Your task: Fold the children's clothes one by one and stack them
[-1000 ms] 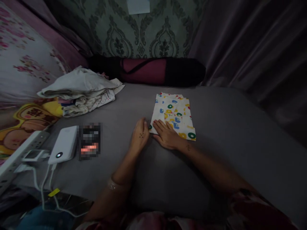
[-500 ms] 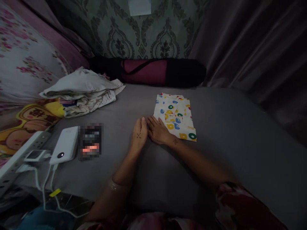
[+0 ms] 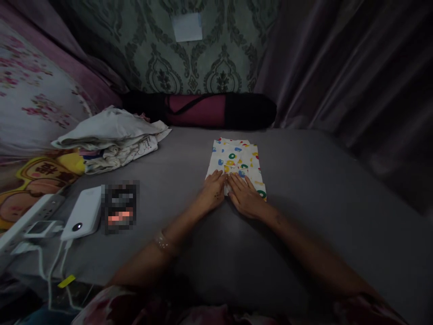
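Note:
A white cloth garment [image 3: 237,155] with blue, green, yellow and red prints is folded into a rough rectangle on the grey sheet. My left hand [image 3: 214,189] rests on its near left corner, fingers stretched forward. Beside it my right hand [image 3: 245,196] lies flat on the near edge, its fingers a little spread. The fingertips of both hands come close together over the cloth. Part of the near edge is hidden beneath them.
At the left lie a crumpled pile of pale clothes [image 3: 118,135], a white power bank [image 3: 84,213] with cables, a power strip [image 3: 30,216] and a blurred-out object [image 3: 120,206]. A long black and maroon bag [image 3: 199,109] lies along the wall.
Both hands have moved right onto the near part of the garment; my left hand was beside it on the sheet before. The camera view has shifted slightly.

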The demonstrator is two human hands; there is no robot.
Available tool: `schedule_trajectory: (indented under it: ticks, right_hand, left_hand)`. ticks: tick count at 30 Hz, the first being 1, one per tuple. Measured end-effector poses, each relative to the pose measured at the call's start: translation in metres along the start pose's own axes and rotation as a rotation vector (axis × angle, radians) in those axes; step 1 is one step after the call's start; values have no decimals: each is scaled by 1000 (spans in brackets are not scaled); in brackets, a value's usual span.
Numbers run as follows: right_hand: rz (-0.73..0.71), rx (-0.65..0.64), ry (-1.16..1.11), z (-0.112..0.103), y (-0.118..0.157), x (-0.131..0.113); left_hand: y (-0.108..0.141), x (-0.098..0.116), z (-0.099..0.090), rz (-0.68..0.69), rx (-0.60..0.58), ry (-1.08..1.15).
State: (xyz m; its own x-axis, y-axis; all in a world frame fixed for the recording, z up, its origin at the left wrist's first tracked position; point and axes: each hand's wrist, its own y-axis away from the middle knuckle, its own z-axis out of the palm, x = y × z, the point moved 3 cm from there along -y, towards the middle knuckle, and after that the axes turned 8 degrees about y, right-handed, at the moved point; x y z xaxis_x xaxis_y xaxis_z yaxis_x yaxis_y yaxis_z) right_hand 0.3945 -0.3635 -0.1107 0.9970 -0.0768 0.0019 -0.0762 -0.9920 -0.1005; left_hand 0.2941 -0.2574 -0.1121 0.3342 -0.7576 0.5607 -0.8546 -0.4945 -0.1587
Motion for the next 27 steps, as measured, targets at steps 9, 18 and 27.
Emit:
schedule_trajectory:
  ticks: [9,18,27]
  right_hand:
    - [-23,8,-21,11,0,1]
    - [152,-12,-12,9,3,16]
    - [206,-3,-43,11,8,32]
  left_hand:
    - [-3,-6,25,-51,-95,-209]
    - [6,-1,18,-25,-33,-282]
    - [8,-9,19,-62,4,-263]
